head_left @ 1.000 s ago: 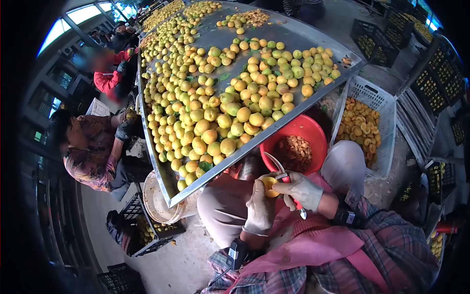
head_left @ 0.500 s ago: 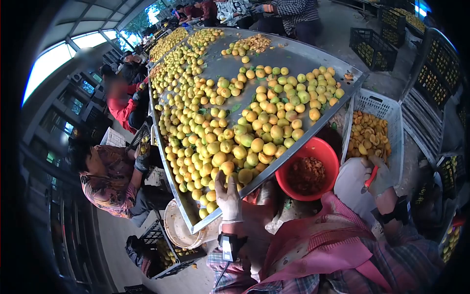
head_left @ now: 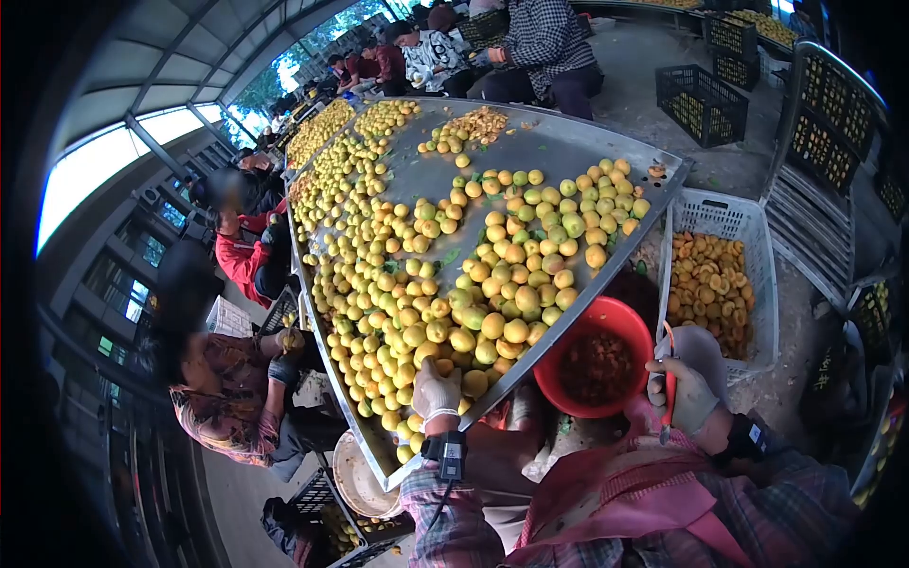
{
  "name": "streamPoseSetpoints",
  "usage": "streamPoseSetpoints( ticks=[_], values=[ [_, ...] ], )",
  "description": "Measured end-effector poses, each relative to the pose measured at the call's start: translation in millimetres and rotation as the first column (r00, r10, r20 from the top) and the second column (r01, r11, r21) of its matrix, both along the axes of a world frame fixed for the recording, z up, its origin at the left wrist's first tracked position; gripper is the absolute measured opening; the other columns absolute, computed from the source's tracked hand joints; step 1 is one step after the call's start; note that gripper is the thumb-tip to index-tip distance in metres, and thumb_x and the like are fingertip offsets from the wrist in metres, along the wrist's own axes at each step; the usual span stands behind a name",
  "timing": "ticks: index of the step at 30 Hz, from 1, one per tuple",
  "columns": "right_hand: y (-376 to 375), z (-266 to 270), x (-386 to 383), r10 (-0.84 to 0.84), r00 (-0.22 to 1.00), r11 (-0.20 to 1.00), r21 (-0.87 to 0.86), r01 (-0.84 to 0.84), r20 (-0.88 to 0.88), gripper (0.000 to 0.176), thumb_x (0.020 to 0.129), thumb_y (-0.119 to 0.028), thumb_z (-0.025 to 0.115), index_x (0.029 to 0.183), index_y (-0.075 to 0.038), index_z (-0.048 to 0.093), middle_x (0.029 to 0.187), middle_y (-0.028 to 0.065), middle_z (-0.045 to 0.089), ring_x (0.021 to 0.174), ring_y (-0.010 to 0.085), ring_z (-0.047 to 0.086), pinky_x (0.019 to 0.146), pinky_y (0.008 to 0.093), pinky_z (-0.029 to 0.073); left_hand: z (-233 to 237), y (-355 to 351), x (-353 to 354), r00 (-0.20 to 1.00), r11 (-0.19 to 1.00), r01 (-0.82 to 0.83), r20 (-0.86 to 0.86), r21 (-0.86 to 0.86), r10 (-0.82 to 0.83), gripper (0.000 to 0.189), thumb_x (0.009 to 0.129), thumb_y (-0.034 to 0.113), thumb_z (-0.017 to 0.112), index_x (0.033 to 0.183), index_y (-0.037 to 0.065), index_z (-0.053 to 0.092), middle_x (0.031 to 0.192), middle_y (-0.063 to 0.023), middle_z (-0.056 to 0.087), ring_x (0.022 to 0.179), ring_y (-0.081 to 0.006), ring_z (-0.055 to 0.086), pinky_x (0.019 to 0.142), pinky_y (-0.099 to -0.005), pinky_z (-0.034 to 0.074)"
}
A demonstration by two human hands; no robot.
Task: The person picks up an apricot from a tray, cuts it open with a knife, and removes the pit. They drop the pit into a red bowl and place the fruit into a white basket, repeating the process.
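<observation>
My left hand, in a white glove, reaches in among the yellow-green fruits near the front corner of the metal table. Its fingers are bent against the fruit, and whether they grip one is hidden. My right hand, also gloved, is closed on a red-handled tool just right of the red bowl. Reddish-brown bits lie inside that bowl. Beyond my right hand, a white crate holds orange fruit pieces.
A co-worker in a patterned top sits left of the table. Another in red is farther back, and several people sit along the far end. Black crates stand at the back right; a white bucket is below the front corner.
My left hand has moved down into the fruit, its fingers now lower. My right hand with the red-handled tool has come left and down, toward the bowl. The whole view has shifted slightly.
</observation>
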State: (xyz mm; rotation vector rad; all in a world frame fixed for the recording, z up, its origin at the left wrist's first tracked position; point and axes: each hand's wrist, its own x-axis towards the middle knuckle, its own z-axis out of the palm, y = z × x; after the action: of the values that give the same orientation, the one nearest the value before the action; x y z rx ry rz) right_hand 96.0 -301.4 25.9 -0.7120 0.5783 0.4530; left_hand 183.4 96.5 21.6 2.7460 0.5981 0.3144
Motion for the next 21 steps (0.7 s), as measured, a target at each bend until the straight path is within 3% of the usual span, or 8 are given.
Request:
streamPoseSetpoints(
  ticks=[7,8,10,12,13,14,18,21],
  values=[
    [27.2,8.3,-4.3,0.237,0.965,0.971,-0.057,-0.232,0.108,0.033,0.097,-0.037,0.049,0.111,-0.008,0.055,0.069,0.0037,0.053,0.052,0.0154,0.049,0.047,0.0291,0.039,-9.7,8.3,-19.1,0.929,0.932,0.129,0.369,-0.337,0.005,0.041,0.077,0.018,0.072,0.111,0.005,0.053,0.1,-0.0111,0.063,0.084,-0.0245,0.063,0.074,-0.034,0.051],
    [30.3,9.8,-4.2,0.276,0.954,0.96,-0.072,-0.269,0.119,0.034,0.097,-0.038,0.048,0.112,-0.008,0.054,0.068,0.0035,0.053,0.051,0.0151,0.048,0.047,0.0295,0.039,-4.0,4.2,-28.7,0.886,0.861,0.179,0.458,-0.477,0.069,0.039,0.079,0.015,0.07,0.111,0.003,0.051,0.099,-0.01,0.061,0.083,-0.0202,0.062,0.073,-0.0306,0.051],
    [39.1,21.3,-4.0,0.317,0.945,0.946,-0.098,-0.309,0.083,0.037,0.098,-0.04,0.045,0.114,-0.007,0.053,0.068,0.0037,0.053,0.047,0.0146,0.046,0.045,0.0293,0.038,-5.6,10.3,-43.9,0.889,0.435,0.274,0.399,-0.858,0.226,0.034,0.083,0.007,0.062,0.114,0.003,0.048,0.105,-0.0104,0.058,0.088,-0.0179,0.059,0.078,-0.0289,0.051],
    [48.5,24.4,-5.0,0.446,0.888,0.888,-0.181,-0.423,0.115,0.043,0.1,-0.043,0.037,0.12,-0.006,0.048,0.065,0.0028,0.048,0.046,0.0127,0.043,0.045,0.0269,0.038,22.1,-12.7,-68.9,0.873,0.183,0.36,0.4,-0.915,0.279,0.036,0.083,0.004,0.058,0.117,0.003,0.047,0.107,-0.0112,0.058,0.093,-0.0197,0.06,0.08,-0.0312,0.052],
    [54.8,24.5,-7.1,0.505,0.839,0.851,-0.276,-0.446,0.203,0.047,0.101,-0.045,0.033,0.125,-0.006,0.047,0.064,0.0027,0.047,0.042,0.0118,0.042,0.042,0.0267,0.038,18.2,-13.2,-80.2,0.854,0.231,0.464,0.501,-0.855,0.14,0.039,0.085,0.007,0.054,0.123,0.003,0.045,0.112,-0.012,0.057,0.101,-0.0214,0.059,0.083,-0.0337,0.051],
    [61.4,25.7,-8.1,0.519,0.832,0.843,-0.279,-0.46,0.197,0.047,0.101,-0.045,0.033,0.125,-0.006,0.047,0.064,0.0027,0.047,0.042,0.0118,0.042,0.042,0.0267,0.038,31.2,-25.4,-89.7,0.861,-0.064,0.484,0.462,-0.873,0.215,0.046,0.088,0.012,0.051,0.132,0.004,0.042,0.116,-0.0119,0.055,0.103,-0.0195,0.056,0.081,-0.0318,0.05],
    [85.1,33.4,-8.6,0.668,0.678,0.731,-0.438,-0.523,0.305,0.05,0.103,-0.045,0.029,0.134,-0.008,0.042,0.064,0.0027,0.047,0.041,0.0118,0.043,0.042,0.0263,0.042,34.8,-51.3,-129.6,0.907,-0.105,0.375,0.342,-0.921,0.246,0.057,0.094,0.034,0.056,0.141,0.007,0.038,0.122,-0.0098,0.055,0.099,-0.0154,0.056,0.071,-0.025,0.046],
    [103.9,27.8,-9.7,0.632,0.643,0.775,-0.356,-0.522,0.432,0.044,0.103,-0.035,0.034,0.138,-0.009,0.038,0.063,0.0034,0.045,0.039,0.0112,0.044,0.034,0.0225,0.039,35.5,-64.1,-145.9,0.921,-0.397,0.389,0.347,-0.832,0.176,0.061,0.091,0.034,0.063,0.14,0.008,0.039,0.128,-0.0097,0.053,0.098,-0.0144,0.059,0.076,-0.0218,0.05]
  ],
)
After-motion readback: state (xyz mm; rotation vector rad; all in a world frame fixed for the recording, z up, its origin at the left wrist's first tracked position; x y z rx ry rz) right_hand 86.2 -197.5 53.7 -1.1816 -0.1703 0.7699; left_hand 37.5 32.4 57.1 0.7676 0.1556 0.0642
